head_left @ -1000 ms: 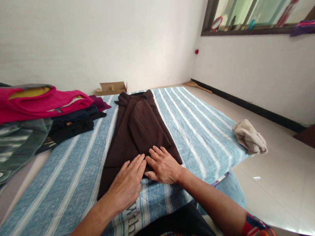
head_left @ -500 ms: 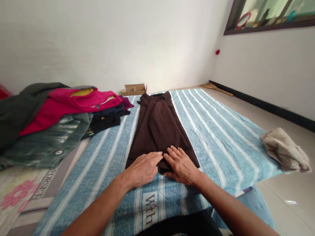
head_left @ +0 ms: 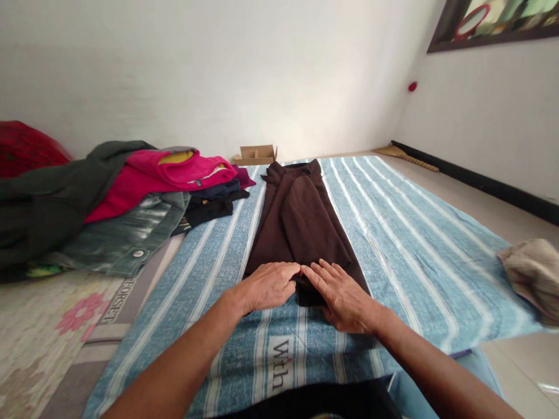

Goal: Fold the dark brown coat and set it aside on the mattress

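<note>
Clock directions are taken from the hands, with 12 o'clock facing the wall. The left hand (head_left: pixel 271 286) is curled over the near hem of the brown garment (head_left: pixel 305 215), which appears to be pinched between fingers and thumb. The right hand (head_left: pixel 345 297) is spread, its fingers laid along the same hem; no firm grip is seen. The garment is stretched away toward 12 o'clock, collar farthest. A sleeve-like panel is laid lengthwise over the body, so the folding is judged to be partly done; the length is not yet doubled. The near edge of the striped cover (head_left: pixel 393 233) is met just beyond the hem at 6 o'clock. Broad open room is left from 1 to 3 o'clock, bounded by a beige cloth (head_left: pixel 535 276); a narrower strip is left before the clothes pile (head_left: pixel 122 186) at 10 o'clock.
</note>
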{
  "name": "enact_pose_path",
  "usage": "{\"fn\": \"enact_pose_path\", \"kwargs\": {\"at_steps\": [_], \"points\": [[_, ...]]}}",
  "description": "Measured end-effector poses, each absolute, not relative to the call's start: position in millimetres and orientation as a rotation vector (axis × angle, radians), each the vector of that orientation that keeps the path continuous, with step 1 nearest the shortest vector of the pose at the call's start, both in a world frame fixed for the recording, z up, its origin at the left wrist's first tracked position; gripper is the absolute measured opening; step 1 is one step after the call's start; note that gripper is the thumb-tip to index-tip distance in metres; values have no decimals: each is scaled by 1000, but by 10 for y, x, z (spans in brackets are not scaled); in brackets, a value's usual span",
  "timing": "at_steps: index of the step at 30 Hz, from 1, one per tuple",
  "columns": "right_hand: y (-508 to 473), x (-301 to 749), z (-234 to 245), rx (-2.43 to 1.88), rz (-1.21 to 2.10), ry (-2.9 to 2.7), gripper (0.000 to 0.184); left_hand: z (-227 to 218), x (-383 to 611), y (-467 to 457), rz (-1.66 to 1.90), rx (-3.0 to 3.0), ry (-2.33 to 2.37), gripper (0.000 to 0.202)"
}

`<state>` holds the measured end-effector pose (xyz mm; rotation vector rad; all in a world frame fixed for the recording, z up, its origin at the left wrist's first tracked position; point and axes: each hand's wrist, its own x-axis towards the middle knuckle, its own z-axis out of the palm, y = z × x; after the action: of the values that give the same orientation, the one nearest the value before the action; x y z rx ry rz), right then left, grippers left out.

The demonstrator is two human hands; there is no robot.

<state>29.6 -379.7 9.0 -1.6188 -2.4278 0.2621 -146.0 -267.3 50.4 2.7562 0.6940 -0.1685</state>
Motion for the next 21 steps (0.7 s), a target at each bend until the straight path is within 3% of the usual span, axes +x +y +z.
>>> {"fn": "enact_pose_path", "kwargs": {"at_steps": [8, 17, 21], "points": [[-3833, 238, -2, -1717, 77, -2427, 97, 573, -1425, -2626, -216, 2733, 724, 24], [-3725, 286, -138, -1627, -246, -2304, 49, 499, -1479, -2800, -130, 2766, 737, 33], [-3700, 286, -83, -1635, -211, -2323, 43, 357, -1525, -2945, -9, 2796, 757, 50]]}}
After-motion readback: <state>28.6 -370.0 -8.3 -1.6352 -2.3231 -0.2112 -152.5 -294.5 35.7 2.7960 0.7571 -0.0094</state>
